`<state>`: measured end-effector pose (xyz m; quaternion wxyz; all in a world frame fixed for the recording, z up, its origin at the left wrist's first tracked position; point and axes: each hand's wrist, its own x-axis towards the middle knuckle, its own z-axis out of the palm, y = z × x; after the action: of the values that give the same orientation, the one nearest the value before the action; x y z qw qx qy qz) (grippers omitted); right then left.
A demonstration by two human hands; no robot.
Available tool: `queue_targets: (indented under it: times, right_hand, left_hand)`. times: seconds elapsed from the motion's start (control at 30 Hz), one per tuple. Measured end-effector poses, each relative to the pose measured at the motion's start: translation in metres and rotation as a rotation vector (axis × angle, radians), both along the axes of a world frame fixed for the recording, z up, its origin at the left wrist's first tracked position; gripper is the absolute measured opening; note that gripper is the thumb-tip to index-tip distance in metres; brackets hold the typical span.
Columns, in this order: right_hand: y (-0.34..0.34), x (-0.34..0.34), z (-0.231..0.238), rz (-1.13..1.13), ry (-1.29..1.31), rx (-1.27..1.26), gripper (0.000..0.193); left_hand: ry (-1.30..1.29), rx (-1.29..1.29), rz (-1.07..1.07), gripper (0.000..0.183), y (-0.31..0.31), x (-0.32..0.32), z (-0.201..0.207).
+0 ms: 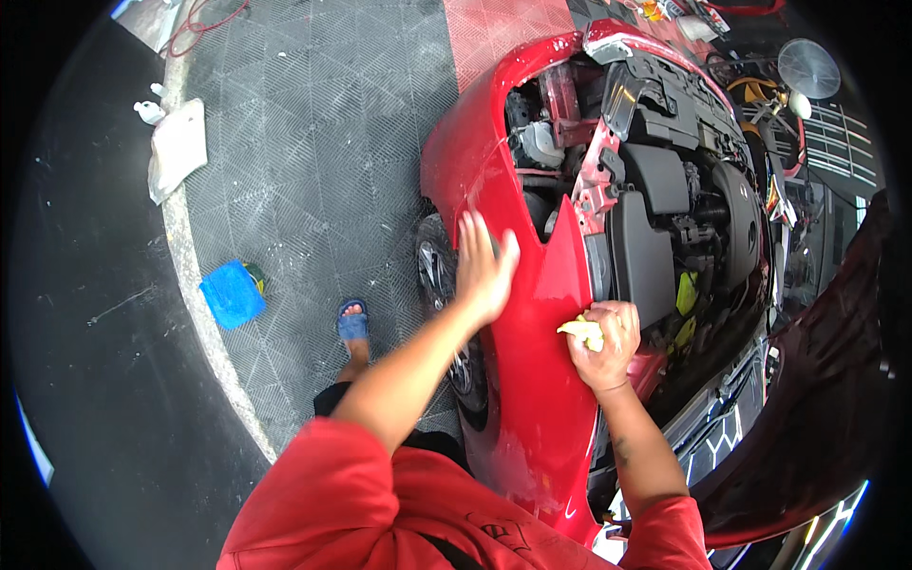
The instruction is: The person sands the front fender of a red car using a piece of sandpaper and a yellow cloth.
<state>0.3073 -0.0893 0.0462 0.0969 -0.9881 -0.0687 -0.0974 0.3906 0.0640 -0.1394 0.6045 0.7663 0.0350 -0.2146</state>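
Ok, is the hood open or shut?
Open: the hood stands raised at right, leaving the engine bay exposed beside the red fender.

Yellow wad [582,332] mostly hiding inside R hand [611,344], material not showing clearly. L forearm [408,366] blocking pt of frt wheel [437,268]. Blue towel [233,294] covering most of small obj. [256,274], kind unclear. Red hose [193,38] running off top edge, red shirt [323,484] off btm. Dark panel [807,408] fading into black rim.
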Motion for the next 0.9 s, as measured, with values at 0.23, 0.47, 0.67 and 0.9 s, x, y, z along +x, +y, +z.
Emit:
queue_targets:
  times: [0.23, 0.47, 0.67, 0.9]
  right_hand:
    - [-0.004, -0.004, -0.003, -0.015, -0.001, 0.012, 0.035]
    - [-0.001, 0.004, -0.006, 0.012, -0.012, -0.006, 0.033]
    - [-0.006, -0.012, -0.004, -0.005, -0.014, -0.014, 0.031]
    - [-0.007, -0.008, -0.015, 0.033, -0.07, -0.062, 0.026]
  left_hand:
    - [-0.081, -0.05, -0.18, 0.107, 0.011, -0.12, 0.044]
    - [0.089, -0.128, 0.175, 0.104, 0.007, 0.01, -0.029]
    - [-0.011, -0.336, -0.025, 0.111, 0.019, -0.168, 0.004]
    - [0.01, -0.339, 0.163, 0.1, 0.008, -0.114, -0.025]
